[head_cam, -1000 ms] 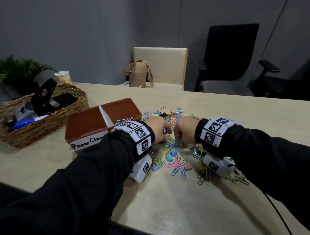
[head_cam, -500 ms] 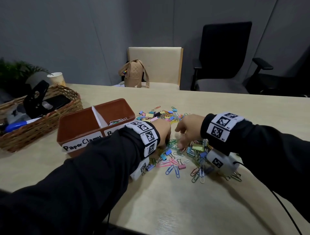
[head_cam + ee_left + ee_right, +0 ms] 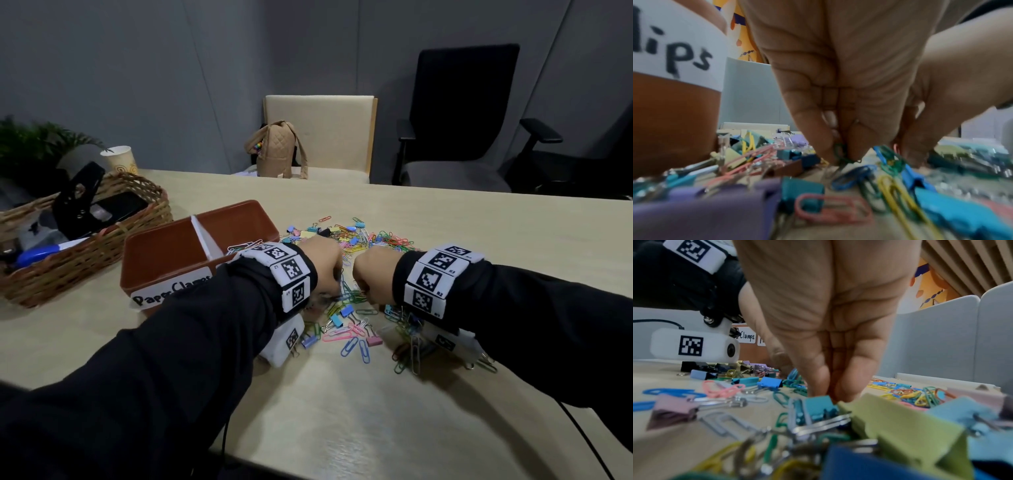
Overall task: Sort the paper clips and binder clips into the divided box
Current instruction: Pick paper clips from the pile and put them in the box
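Observation:
A brown divided box (image 3: 161,263) with a white divider stands left of a spread pile of coloured paper clips and binder clips (image 3: 356,236). Its front label reads "Paper Clamps" (image 3: 161,296), and a few paper clips (image 3: 239,246) lie in its right compartment. My left hand (image 3: 325,270) is low over the pile, and in the left wrist view it (image 3: 840,155) pinches a green paper clip (image 3: 841,160) between thumb and fingertip. My right hand (image 3: 371,274) is just beside it with its fingers bunched, pointing down. In the right wrist view a teal binder clip (image 3: 818,407) hides the right hand's (image 3: 828,391) fingertips.
A wicker basket (image 3: 85,257) of desk items stands at the far left, with a paper cup (image 3: 118,159) and a plant behind it. Across the table a beige chair holds a tan backpack (image 3: 274,150), next to a black office chair (image 3: 459,113). Bare tabletop lies in front of the pile.
The right hand's fingers, spread over the pile half a second ago, are now bunched together. Both hands have stayed over the clips, close to each other.

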Tool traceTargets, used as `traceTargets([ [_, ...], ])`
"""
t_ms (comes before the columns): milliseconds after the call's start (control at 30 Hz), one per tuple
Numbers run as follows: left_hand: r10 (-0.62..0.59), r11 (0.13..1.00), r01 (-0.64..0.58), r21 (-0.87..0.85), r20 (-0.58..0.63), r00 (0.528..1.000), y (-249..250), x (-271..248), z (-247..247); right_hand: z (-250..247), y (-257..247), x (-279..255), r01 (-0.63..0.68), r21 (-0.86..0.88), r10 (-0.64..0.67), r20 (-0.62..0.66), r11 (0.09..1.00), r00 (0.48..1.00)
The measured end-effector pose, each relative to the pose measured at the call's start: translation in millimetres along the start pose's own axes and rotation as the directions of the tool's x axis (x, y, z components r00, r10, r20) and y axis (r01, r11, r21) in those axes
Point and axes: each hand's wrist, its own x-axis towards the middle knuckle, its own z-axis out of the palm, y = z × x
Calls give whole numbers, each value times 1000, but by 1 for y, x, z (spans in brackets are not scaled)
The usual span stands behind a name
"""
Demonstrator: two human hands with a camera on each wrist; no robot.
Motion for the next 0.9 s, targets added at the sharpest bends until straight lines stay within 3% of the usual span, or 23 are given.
traceTargets([
  [267,-99,969,47,-241,-212,972,-23,-29,-33,-4,-1,-1,-18,-83,30,147,996,989],
  [467,-251,931,121,-346,-364,897,-56,-53,-50,-6,-8,-1,-19,-167,53,204,986,978],
  [667,-408,904,298,-306,-413,814,-88,-63,-51,-3,-14,5,2,-176,32,189,984,981],
  [900,-462,880,362,-306,-379,802,-94,-63,-39,-8,-14,7,-51,-119,70,162,992,984],
])
